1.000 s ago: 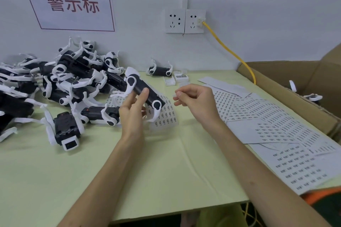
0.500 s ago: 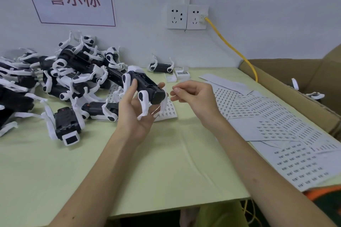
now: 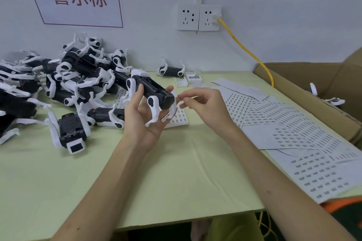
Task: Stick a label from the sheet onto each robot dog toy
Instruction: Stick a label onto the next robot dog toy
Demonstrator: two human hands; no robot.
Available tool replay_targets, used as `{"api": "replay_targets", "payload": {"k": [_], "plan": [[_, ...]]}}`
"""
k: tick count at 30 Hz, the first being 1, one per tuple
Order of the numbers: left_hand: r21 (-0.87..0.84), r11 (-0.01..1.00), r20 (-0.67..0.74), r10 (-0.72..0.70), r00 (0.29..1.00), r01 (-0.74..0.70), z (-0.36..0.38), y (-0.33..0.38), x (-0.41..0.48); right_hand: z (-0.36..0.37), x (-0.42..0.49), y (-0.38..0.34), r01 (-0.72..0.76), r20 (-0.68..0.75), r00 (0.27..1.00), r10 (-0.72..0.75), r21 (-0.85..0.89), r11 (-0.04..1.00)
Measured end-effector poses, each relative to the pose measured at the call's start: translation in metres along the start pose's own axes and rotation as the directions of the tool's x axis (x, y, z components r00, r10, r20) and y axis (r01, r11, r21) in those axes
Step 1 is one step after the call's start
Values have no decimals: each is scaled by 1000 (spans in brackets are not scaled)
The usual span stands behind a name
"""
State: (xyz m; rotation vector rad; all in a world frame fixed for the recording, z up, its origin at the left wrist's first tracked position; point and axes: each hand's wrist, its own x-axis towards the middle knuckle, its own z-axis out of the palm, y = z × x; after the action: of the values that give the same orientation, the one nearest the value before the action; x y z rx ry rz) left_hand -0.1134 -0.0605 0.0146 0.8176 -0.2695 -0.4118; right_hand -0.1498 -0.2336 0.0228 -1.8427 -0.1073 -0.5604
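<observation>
Over the last second the left hand [image 3: 146,117] has turned the black-bodied, white-legged plastic robot dog toy [image 3: 151,92] it holds: earlier the toy slanted up past the fingers with its legs away from the palm; now the body lies across the fingers, white legs hanging over the open palm, one blunt black end facing the right hand [image 3: 203,106]. The right hand, fingertips pinched, has closed in from the right and is now just beside that end of the toy.
</observation>
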Motion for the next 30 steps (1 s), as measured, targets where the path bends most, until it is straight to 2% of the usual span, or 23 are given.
{"api": "replay_targets", "payload": {"k": [3, 5, 8, 11, 16, 20, 25, 30], "plan": [[-11, 1000, -19, 20, 1000, -20, 2, 0, -1, 1, 0, -3, -52, -30, 998, 54, 78, 996], [-27, 999, -39, 23, 999, -24, 0, 0, 0, 2, 1, -3, -152, -45, 986, 160, 139, 979], [-22, 999, -51, 31, 998, -32, -1, 0, 1, 1, 0, -4, -359, 23, 930, 367, 272, 893], [41, 998, -63, 41, 997, -38, 5, -2, 0, 2, -2, -3, -454, 101, 887, 451, 373, 809], [160, 986, -52, 43, 998, -34, 9, -4, 0, 6, -3, -2, -461, 95, 883, 459, 356, 813], [166, 985, -36, 50, 998, -44, 6, -7, 3, 4, -3, -3, -461, 69, 880, 469, 358, 812], [171, 984, -18, 61, 998, -57, 4, -8, 5, 4, -4, -3, -503, 125, 860, 496, 382, 776], [198, 978, 4, 69, 998, -68, 5, -9, 4, 4, -2, -2, -476, 108, 873, 476, 410, 778]]}}
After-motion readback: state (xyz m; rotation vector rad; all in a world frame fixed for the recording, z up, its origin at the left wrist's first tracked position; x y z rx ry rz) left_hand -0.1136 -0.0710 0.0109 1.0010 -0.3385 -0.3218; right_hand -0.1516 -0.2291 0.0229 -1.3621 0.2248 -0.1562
